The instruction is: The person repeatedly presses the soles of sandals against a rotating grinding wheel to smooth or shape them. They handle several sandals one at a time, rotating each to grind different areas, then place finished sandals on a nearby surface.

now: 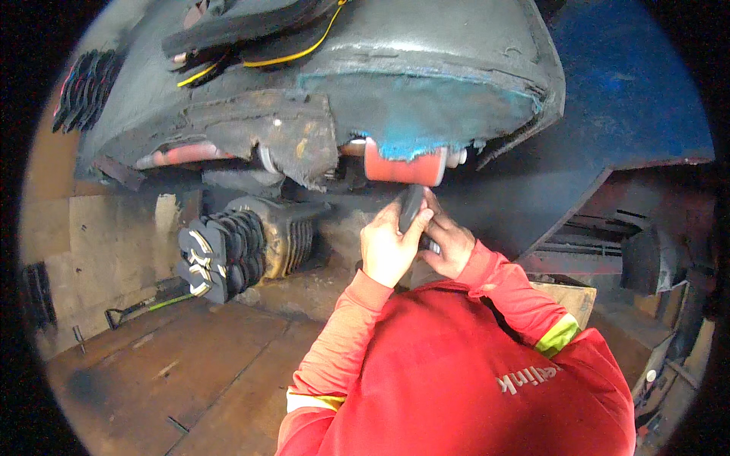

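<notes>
My left hand [389, 245] and my right hand [450, 239] are close together in front of the machine, both closed around a dark sole-shaped piece [411, 205]. The piece is tilted up, and its upper end sits just under an orange-red sanding drum [403, 169]. Whether it touches the drum, I cannot tell. My fingers hide most of the piece. Above the drum hangs a ragged blue cloth [433, 114], coated in dark dust, its frayed edge reaching the drum's top.
A dusty grey hood [433, 38] carries dark strips with yellow edges [258, 45]. Stacked dark soles [220, 254] stand at left; more dark pieces [84, 90] sit at upper left. A torn brown flap [277, 137] hangs beside the cloth. A wooden box [574, 296] is right of me.
</notes>
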Tool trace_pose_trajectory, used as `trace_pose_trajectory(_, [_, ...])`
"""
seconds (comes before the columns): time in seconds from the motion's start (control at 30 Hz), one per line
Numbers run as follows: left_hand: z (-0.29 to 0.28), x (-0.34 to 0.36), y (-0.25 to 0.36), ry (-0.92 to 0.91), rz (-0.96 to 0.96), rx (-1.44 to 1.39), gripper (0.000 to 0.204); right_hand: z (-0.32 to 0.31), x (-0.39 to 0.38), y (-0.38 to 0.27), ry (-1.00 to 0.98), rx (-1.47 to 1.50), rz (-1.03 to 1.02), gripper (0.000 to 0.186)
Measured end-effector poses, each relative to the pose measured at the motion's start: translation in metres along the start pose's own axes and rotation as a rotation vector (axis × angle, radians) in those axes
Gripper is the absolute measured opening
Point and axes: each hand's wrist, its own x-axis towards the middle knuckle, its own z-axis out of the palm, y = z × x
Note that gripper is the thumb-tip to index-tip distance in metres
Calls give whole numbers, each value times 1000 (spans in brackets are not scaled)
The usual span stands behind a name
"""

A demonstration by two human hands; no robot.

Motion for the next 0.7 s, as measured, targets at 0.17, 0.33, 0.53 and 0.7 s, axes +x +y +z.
trace_pose_trajectory(0.17, [-30, -35, 4, 21, 48, -162, 55, 37, -4, -33, 244, -164, 33, 52])
trace_pose_trajectory(0.33, [-79, -67, 1, 51, -92, -362, 55, 41, -9, -81, 209, -378, -186, 52])
trace_pose_trajectory(0.53, [-118, -91, -20, 257, -153, -569, 45, 26, 1, -127, 187, -263, -444, 49])
trace_pose_trajectory(0.7, [-153, -97, -17, 423, -180, -827, 35, -8, 10, -144, 211, -140, -450, 73])
